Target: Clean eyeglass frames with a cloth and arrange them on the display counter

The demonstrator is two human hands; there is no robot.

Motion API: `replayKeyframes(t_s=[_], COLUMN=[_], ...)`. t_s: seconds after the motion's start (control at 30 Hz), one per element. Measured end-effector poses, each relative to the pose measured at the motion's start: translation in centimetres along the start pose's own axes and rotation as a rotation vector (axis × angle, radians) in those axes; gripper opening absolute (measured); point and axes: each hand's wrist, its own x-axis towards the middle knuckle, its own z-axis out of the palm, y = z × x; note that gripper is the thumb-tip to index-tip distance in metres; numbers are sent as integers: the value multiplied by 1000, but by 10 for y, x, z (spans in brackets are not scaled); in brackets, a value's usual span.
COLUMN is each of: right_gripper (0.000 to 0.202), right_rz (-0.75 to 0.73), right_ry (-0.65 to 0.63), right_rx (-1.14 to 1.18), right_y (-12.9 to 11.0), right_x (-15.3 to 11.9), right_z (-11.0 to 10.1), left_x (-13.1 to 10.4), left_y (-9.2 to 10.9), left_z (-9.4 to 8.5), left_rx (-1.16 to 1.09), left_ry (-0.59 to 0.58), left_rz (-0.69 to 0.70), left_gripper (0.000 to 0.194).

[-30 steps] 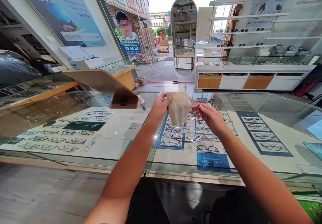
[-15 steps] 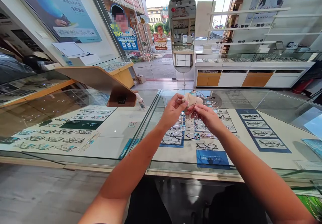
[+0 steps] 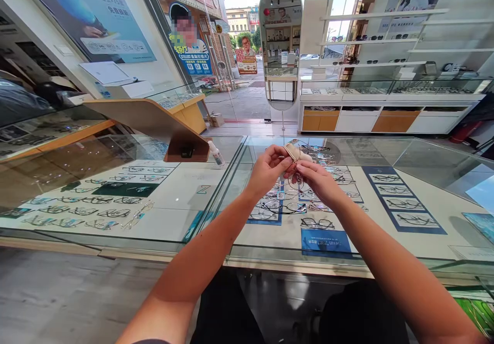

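Observation:
My left hand (image 3: 270,168) is closed on a pale cream cloth (image 3: 294,151), which is bunched above the glass counter. Beside it, my right hand (image 3: 314,177) pinches a thin-rimmed pair of glasses (image 3: 292,182) whose lens hangs below the fingertips. The two hands nearly meet, and the fingers hide part of the frame and cloth. Under them, rows of glasses lie on blue display cards. Nearer to me are black-rimmed glasses (image 3: 317,223) behind a blue card (image 3: 326,242).
A small white bottle (image 3: 216,153) stands left of the hands, beside a tilted brown-backed board (image 3: 146,122). An oval mirror (image 3: 281,45) rises beyond the counter. More glasses lie at left, and a blue card strip (image 3: 403,200) lies at right.
The left fingers have curled further round the cloth and moved slightly right, toward the right hand. The cloth has been folded or turned and looks narrower.

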Motion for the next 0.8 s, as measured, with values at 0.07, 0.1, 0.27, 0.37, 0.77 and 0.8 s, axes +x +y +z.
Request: replayKeyframes(t_s=[0.07,0.1,0.27,0.37,0.77,0.8], right_gripper=[36,36,38,38,39,39], right_rz=[-8,-10,7,7,27,26], right_ry=[-14,-15,12,18,-19,-19], right_rx=[-11,-15,-37,-34,19,22], right_y=[1,1,-1,-4,-5,-5], right_x=[0,0,-1,-2,-2,-2], right_z=[0,0,1,1,2,2], left_x=[0,0,0,0,5,4], left_y=[-2,-3,0,3,-5,-5], left_z=[0,-1,1,3,-4,-3], left_rx=[-102,-145,-105,-40,-249,-258], left_ry=[-3,-10,5,31,-42,-60], left_rz=[-69,-100,-76,-15,-210,-220], left_gripper=[52,54,45,42,56,54])
